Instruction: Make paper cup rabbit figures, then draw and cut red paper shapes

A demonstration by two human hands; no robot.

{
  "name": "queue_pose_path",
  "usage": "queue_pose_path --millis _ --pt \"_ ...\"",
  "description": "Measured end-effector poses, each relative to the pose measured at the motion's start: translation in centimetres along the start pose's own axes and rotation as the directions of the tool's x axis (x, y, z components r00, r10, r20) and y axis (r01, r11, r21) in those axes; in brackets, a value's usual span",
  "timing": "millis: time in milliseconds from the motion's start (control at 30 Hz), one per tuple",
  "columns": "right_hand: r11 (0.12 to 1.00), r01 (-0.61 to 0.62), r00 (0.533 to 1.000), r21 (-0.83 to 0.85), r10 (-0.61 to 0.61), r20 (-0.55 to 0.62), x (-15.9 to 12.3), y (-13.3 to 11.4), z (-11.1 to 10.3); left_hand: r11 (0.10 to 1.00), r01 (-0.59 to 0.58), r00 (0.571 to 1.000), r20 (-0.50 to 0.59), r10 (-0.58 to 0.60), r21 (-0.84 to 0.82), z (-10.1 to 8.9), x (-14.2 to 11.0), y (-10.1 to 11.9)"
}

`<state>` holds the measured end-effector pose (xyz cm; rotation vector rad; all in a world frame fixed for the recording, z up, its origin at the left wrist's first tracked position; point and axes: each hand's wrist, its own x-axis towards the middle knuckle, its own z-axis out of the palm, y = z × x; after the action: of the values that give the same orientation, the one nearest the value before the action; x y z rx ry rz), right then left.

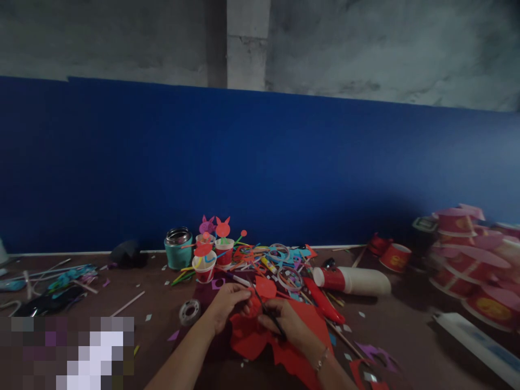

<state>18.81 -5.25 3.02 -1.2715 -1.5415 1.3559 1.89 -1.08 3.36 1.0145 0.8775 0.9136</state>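
My left hand [228,304] pinches the edge of a small piece of red paper [252,304] above the table. A pair of dark scissors [268,310] is in my right hand [284,319], its blades pointing up and away from me at that paper. Under both hands lie larger red paper sheets [311,325] with wavy cut edges. Left of my left wrist is a roll of clear tape [189,312]. Whether the blades touch the paper is hard to see.
Paper cups [203,266] with paper animal figures and straws stand behind my hands, beside a teal thermos jar [179,249]. A stack of cups [353,281] lies to the right. Colourful straws and scraps [264,257] are heaped at the back; red cup models [467,254] crowd the far right.
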Motion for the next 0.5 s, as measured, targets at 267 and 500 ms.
queue_pose_path --millis 267,500 --pt "0.999 -0.035 0.999 -0.037 0.035 0.004 0.01 -0.36 0.02 1.0 0.003 1.0 0.006 -0.003 0.025 -0.11 0.04 -0.17" --pt "0.997 -0.047 0.999 -0.063 0.047 -0.002 0.26 0.56 0.0 0.995 -0.006 1.0 0.001 0.006 0.102 -0.25 0.16 -0.2"
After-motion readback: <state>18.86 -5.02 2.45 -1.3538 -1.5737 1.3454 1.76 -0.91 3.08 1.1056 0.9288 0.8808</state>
